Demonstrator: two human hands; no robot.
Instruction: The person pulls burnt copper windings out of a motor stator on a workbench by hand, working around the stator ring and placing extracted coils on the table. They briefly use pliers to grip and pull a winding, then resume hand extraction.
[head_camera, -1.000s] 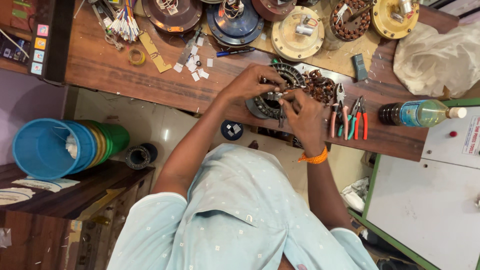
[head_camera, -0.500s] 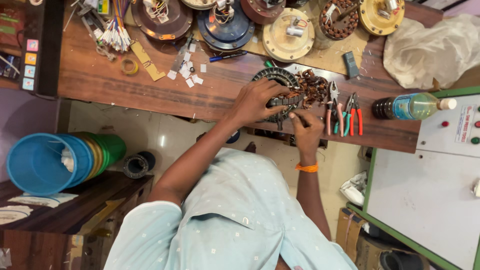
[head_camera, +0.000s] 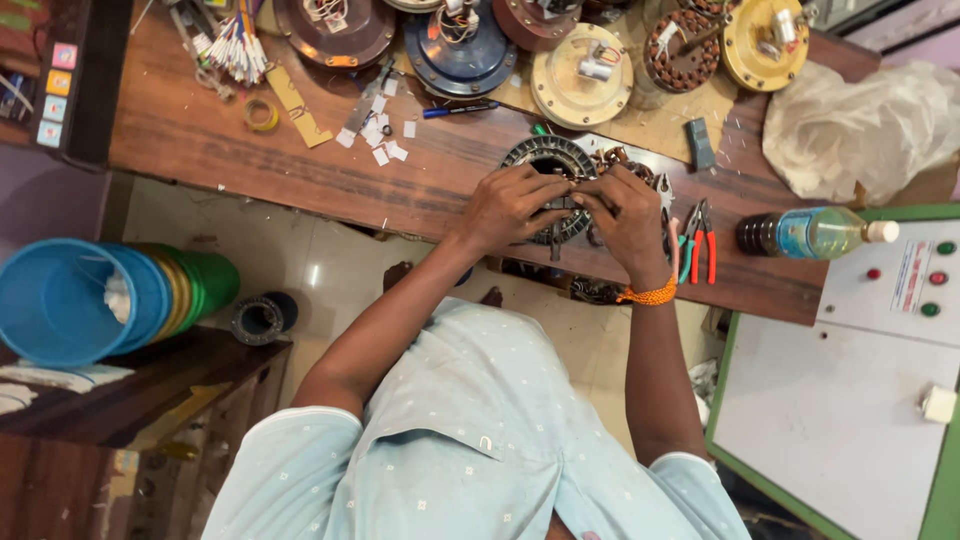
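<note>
Head view, the only one I have. I look straight down over a person in a pale blue shirt, both arms reaching forward to the wooden tabletop (head_camera: 200, 140). The left hand (head_camera: 510, 205) and right hand (head_camera: 625, 215) meet over a round wound stator (head_camera: 548, 158), a dark ring with copper coils, lying flat near the front edge of the tabletop. Both hands are curled shut, fingertips pinched together on something thin at the stator's near rim; it looks like a wire or lead, but it is too small for me to be sure. The right wrist carries an orange band (head_camera: 648, 294).

Just to the right of the stator lie red-handled pliers (head_camera: 705, 245) and a green-handled tool beside them, then a clear bottle (head_camera: 815, 232) on its side. Farther back sit several round motor housings, among them a cream one (head_camera: 580, 85) and a blue one (head_camera: 460, 55), with a blue pen (head_camera: 460, 108) and paper scraps (head_camera: 385, 135) nearby.

My reading: the step in hand is fine work on the winding ends at the rim. The next move would call for steady pinching and probably the pliers, which are within easy reach of the right hand.
</note>
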